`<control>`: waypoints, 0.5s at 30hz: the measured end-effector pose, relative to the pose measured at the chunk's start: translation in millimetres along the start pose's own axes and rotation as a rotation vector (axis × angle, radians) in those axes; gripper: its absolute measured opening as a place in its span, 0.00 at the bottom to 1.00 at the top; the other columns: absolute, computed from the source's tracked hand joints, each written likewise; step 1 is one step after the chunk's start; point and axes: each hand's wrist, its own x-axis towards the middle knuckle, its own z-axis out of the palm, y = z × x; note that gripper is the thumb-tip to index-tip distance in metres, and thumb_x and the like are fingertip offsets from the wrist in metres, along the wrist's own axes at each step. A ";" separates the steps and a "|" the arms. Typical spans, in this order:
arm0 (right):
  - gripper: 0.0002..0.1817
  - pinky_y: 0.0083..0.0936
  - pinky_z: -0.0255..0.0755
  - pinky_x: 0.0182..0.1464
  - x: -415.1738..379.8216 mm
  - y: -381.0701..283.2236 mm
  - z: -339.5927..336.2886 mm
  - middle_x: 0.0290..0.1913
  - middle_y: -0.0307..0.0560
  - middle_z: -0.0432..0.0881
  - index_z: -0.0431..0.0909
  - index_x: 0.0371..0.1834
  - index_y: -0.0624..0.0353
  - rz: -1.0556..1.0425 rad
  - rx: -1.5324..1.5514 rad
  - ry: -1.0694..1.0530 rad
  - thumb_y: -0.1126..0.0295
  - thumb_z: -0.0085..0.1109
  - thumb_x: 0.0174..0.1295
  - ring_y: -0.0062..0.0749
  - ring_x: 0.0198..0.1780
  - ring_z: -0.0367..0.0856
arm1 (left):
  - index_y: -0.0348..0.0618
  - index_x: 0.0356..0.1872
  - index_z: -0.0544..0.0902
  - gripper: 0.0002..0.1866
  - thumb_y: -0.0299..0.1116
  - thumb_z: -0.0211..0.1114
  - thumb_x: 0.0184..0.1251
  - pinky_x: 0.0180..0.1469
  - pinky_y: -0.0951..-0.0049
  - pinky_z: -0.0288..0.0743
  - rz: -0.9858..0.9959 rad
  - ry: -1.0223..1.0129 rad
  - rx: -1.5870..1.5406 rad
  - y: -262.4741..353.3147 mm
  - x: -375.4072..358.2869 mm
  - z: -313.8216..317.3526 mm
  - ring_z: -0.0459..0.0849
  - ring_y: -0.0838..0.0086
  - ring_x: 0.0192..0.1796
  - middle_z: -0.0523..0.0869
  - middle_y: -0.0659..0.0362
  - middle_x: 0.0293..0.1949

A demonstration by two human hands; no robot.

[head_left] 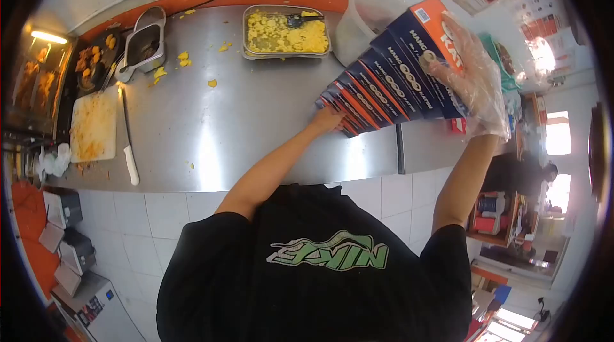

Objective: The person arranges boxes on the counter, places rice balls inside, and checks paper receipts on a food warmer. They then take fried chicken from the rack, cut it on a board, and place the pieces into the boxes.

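A tall stack of dark blue and orange printed cardboard boxes (384, 79) leans to the right above the steel counter, its lettering partly reading "KATSU". My left hand (327, 119), bare, grips the low end of the stack with its fingers against the box edges. At the high end, my right hand (470, 73), in a loose clear plastic glove, holds the top box with thumb and fingers around it. The glove's folds blur some of its fingers. Behind the stack stands a translucent plastic tub (364, 22).
On the steel counter (192, 105) sit a metal tray (245, 38) of yellow food with a dark utensil, a metal container (144, 54), a white cutting board (94, 126) and a white-handled knife (130, 163). Yellow scraps lie scattered. A person in dark clothing (508, 172) is at the far right.
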 end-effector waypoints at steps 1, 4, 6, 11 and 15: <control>0.41 0.36 0.62 0.63 2.1 -3.2 -1.0 0.62 0.52 0.71 0.66 0.65 0.45 0.002 -0.045 0.022 0.47 0.67 0.45 0.46 0.62 0.70 | 0.26 0.34 0.79 0.23 0.45 0.59 0.64 0.31 0.67 0.83 0.000 0.015 -0.008 10.2 -1.5 5.8 0.87 0.60 0.31 0.85 0.44 0.32; 0.41 0.35 0.63 0.63 -5.0 -21.5 -11.2 0.59 0.51 0.73 0.67 0.63 0.49 -0.079 0.022 0.045 0.46 0.66 0.45 0.45 0.61 0.71 | 0.25 0.44 0.75 0.19 0.36 0.55 0.67 0.33 0.66 0.85 0.027 0.135 -0.207 33.2 -17.8 14.0 0.86 0.56 0.31 0.83 0.40 0.39; 0.39 0.35 0.64 0.62 -13.0 -49.8 -33.5 0.59 0.50 0.74 0.69 0.61 0.49 -0.129 0.080 0.054 0.47 0.65 0.44 0.46 0.60 0.71 | 0.26 0.47 0.73 0.16 0.31 0.52 0.67 0.34 0.68 0.86 0.104 0.273 -0.197 34.1 -47.2 13.7 0.87 0.58 0.31 0.83 0.42 0.39; 0.41 0.33 0.60 0.65 -29.8 -88.3 -5.5 0.60 0.53 0.72 0.66 0.64 0.59 -0.343 0.164 -0.100 0.50 0.64 0.46 0.41 0.61 0.70 | 0.27 0.51 0.65 0.22 0.39 0.54 0.70 0.40 0.66 0.84 0.105 0.200 -0.347 -35.1 -146.7 -48.5 0.85 0.64 0.39 0.81 0.46 0.43; 0.41 0.37 0.61 0.65 -18.3 -94.4 46.7 0.62 0.53 0.70 0.67 0.63 0.54 -0.190 0.095 -0.098 0.49 0.63 0.44 0.46 0.64 0.67 | 0.31 0.47 0.66 0.23 0.44 0.58 0.67 0.39 0.68 0.82 0.220 0.189 0.056 -99.4 -101.1 -54.4 0.85 0.67 0.37 0.81 0.48 0.41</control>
